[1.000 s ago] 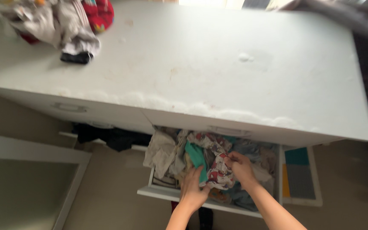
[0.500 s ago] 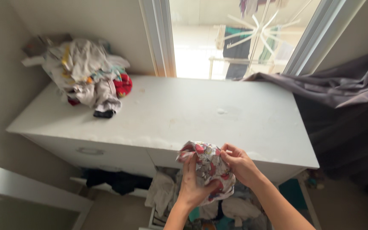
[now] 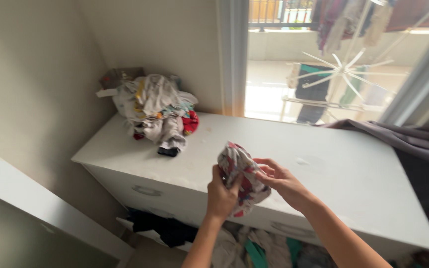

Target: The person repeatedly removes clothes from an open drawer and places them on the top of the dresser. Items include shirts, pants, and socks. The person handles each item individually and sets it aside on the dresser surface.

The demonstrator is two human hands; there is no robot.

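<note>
Both hands grasp one small crumpled cloth with a red and white pattern [image 3: 239, 178], held in the air above the front edge of the white wooden dresser [image 3: 333, 173]. The left hand [image 3: 222, 196] is clenched around its lower part; the right hand [image 3: 279, 179] pinches its side with half-curled fingers. One mixed pile of clothes [image 3: 157, 111] lies on the dresser's far left corner. Below, apparently one open drawer shows more garments [image 3: 254, 248].

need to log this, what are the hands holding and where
Both hands hold one bunched patterned cloth above the white dresser: left hand grips its lower left, right hand its right edge.
</note>
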